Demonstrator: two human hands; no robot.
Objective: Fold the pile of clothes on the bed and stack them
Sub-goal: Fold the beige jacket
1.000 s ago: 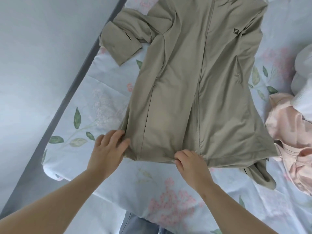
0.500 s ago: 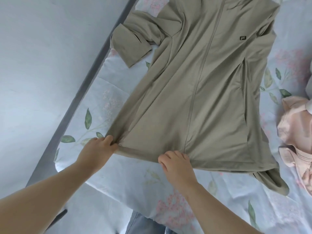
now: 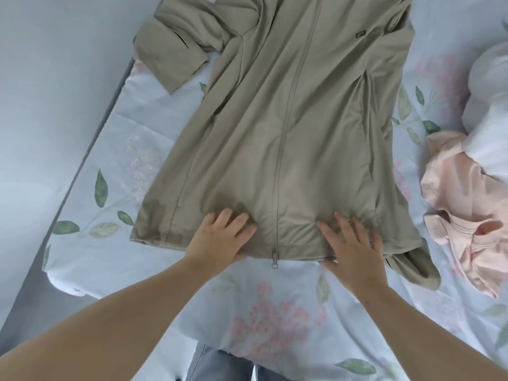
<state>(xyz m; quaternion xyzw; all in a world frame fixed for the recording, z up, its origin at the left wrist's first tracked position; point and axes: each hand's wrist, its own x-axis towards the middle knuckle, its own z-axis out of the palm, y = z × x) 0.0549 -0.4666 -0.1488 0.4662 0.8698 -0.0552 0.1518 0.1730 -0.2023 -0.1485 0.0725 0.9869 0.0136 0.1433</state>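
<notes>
Head view: both hands, left hand (image 3: 220,237) and right hand (image 3: 354,243), have moved from pinching the hem to lying spread flat on the jacket (image 3: 288,133); smoothing comes before folding.

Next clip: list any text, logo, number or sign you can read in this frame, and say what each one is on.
No text can be read in this frame.
Small dark patch on the chest of the khaki jacket: carries a mark, but it is too small and blurred to read.
Zipper pull: no marking can be made out.
Floral bedsheet and pink garment: no text visible.
</notes>
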